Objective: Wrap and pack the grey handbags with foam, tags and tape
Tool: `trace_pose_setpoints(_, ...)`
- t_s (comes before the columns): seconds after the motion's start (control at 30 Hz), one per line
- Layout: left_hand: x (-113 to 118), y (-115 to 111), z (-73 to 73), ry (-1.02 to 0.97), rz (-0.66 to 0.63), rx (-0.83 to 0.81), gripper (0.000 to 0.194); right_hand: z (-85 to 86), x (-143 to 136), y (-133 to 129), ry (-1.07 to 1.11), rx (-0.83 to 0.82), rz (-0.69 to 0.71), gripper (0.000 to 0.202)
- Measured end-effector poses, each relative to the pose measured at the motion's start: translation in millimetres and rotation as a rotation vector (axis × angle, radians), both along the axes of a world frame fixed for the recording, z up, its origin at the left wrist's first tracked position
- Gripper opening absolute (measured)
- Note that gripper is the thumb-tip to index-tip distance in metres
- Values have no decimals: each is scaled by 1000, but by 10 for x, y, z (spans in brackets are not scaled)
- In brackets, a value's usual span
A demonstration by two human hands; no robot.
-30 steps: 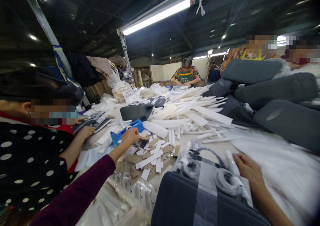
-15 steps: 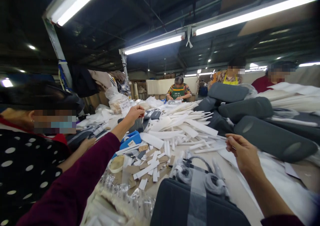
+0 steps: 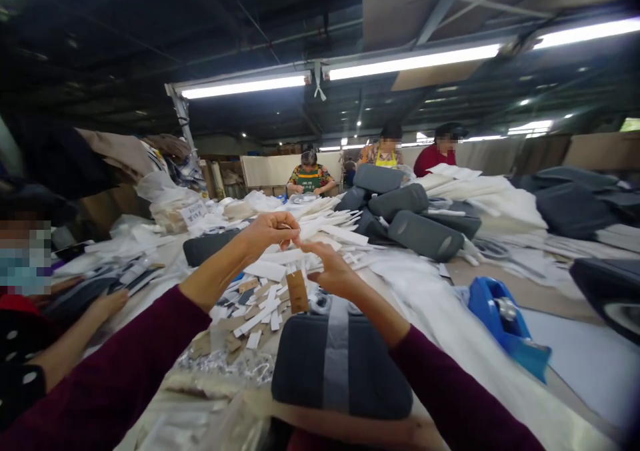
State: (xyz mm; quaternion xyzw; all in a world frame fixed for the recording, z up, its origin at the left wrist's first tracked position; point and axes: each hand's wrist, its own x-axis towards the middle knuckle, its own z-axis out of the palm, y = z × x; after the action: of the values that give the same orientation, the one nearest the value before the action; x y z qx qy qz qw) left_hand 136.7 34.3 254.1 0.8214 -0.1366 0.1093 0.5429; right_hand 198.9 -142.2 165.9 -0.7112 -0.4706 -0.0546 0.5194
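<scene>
My left hand [image 3: 273,231] is raised in front of me, its thumb and fingers pinched on a thin string. A brown cardboard tag [image 3: 297,292] hangs just below the fingers, seemingly from that string. My right hand [image 3: 333,268] has come up beside it, index finger stretched so its tip meets the left fingertips, thumb apart below. Beneath both hands lies a dark grey padded case [image 3: 305,364] with a clear band around its middle. Coiled cable [image 3: 320,302] shows at its far edge, partly covered by my right hand.
Cut white and brown strips [image 3: 260,311] litter the table. White foam strips and sheets [image 3: 425,311] spread rightward. Several grey cases [image 3: 425,234] are heaped beyond. A blue tape dispenser [image 3: 500,318] stands at right. A co-worker's arm [image 3: 85,331] is close on my left; other people sit across.
My right hand has moved left and up to meet my left hand. The view has turned right, bringing the blue tape dispenser at right into sight. The tag now hangs over the case's far edge.
</scene>
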Motion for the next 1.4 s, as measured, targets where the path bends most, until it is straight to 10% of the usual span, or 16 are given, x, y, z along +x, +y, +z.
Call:
trace_pose_setpoints(0.23, -336, -444, 5, -4, -147, -50, 19, -161, -417, -449, 244, 70, 380, 25)
trace_pose_setpoints(0.73, -615, -884, -66, 44, -222, -109, 18, -334, -979, -612, 259, 359, -67, 7)
trace_pose_setpoints(0.97, -540, -1017, -190, 130, -243, -141, 25, -67, -764, -771, 666, 489, 506, 55)
trace_pose_setpoints(1.4, 264, -898, -607, 217, -74, -771, 25, -302, 8, -936, 784, 469, 103, 33)
